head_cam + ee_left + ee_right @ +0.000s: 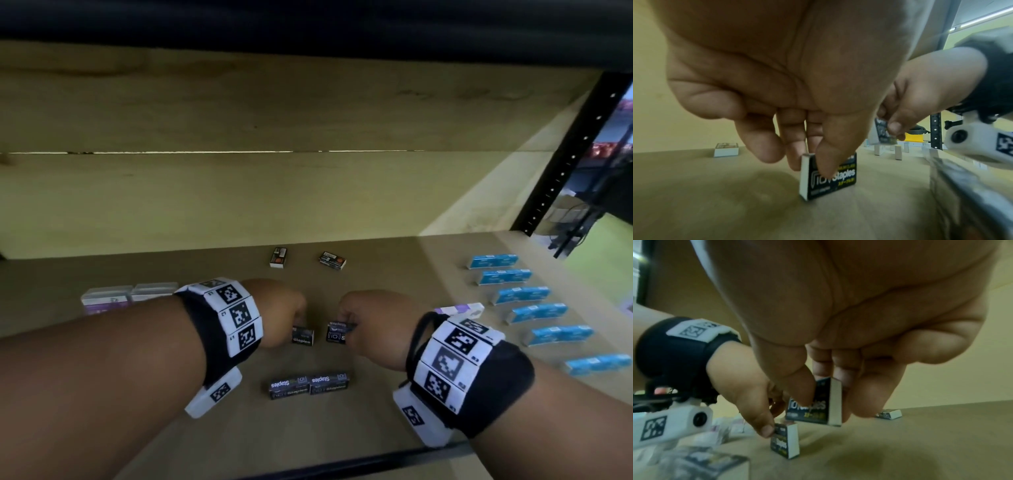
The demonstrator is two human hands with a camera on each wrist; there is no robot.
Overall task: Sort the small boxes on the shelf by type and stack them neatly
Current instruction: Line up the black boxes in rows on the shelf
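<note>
- Black staples box (830, 177) stood on edge on the shelf (376, 425), pinched by my left hand (277, 310).
- My right hand (371, 322) pinched a second staples box (816, 407), lifted just above the shelf.

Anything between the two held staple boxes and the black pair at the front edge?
Nothing visible. Bare shelf lies between the left hand's box, the right hand's box and the front pair.
</note>
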